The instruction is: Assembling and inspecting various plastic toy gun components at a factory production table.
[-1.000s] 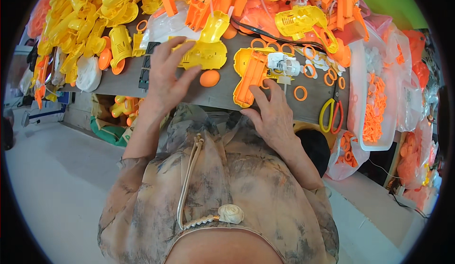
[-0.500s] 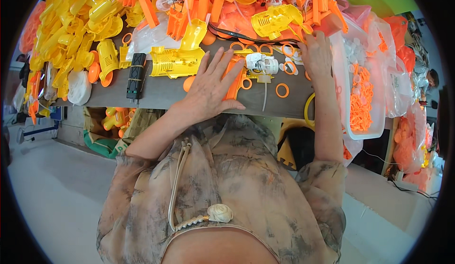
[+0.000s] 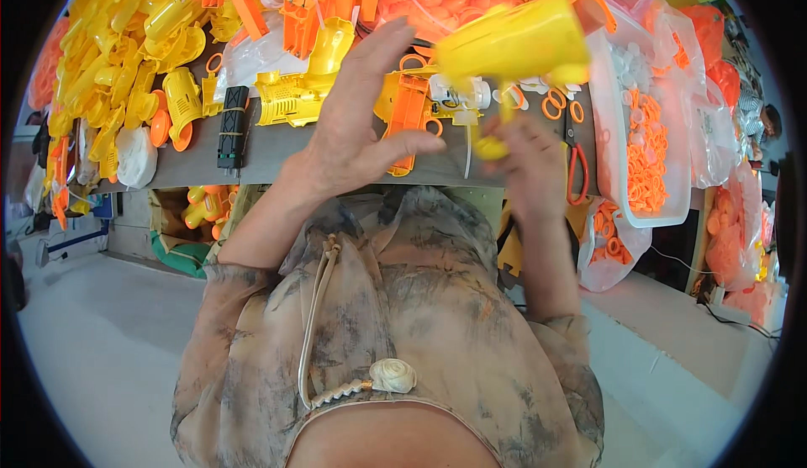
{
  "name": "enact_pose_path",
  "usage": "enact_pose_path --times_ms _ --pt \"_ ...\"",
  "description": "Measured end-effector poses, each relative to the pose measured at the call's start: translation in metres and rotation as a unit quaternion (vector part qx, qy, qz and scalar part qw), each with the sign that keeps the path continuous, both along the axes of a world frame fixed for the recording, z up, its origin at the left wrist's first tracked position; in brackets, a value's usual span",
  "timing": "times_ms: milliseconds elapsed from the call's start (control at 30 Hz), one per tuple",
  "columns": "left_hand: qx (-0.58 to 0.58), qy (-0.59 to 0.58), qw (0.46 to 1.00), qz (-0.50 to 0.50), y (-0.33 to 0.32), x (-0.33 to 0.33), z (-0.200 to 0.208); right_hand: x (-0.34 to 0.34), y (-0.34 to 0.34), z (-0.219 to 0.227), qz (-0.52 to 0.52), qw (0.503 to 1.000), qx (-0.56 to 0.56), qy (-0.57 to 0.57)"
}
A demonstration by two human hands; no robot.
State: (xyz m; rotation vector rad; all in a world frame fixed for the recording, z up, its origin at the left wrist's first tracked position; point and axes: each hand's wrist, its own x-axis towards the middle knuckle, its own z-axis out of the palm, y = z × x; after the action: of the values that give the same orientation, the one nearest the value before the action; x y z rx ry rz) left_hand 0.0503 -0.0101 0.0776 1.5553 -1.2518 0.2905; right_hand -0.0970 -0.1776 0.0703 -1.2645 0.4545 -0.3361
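My right hand, blurred by motion, grips a yellow plastic shell half by its narrow handle end; its wide body is raised over the table. To its left, my left hand is held up, thumb apart from the fingers, with nothing in it. Between the hands on the table is an orange plastic frame, beside a white mechanism set on a yellow part. The raised shell partly hides these. Behind my left hand lies another yellow shell half.
Yellow shells are heaped at the left, near a banded black block. Orange parts pile up at the back. At the right are loose orange rings, red-handled scissors, and a translucent bin holding orange rings.
My right hand has taken the yellow shell half from the back pile and drawn it nearer and left. The left hand has lifted off the orange frame and turned. The scissors are uncovered.
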Motion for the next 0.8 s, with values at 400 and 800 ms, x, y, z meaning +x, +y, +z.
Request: enact_pose_path --times_ms 400,800 --pt "0.111 0.151 0.981 0.052 0.005 0.031 -0.01 -0.018 0.045 -0.033 0.078 0.98 -0.185 0.001" --pt "0.229 -0.013 0.973 -0.006 -0.016 0.024 -0.029 -0.031 0.006 -0.038 0.002 0.938 -0.346 0.006"
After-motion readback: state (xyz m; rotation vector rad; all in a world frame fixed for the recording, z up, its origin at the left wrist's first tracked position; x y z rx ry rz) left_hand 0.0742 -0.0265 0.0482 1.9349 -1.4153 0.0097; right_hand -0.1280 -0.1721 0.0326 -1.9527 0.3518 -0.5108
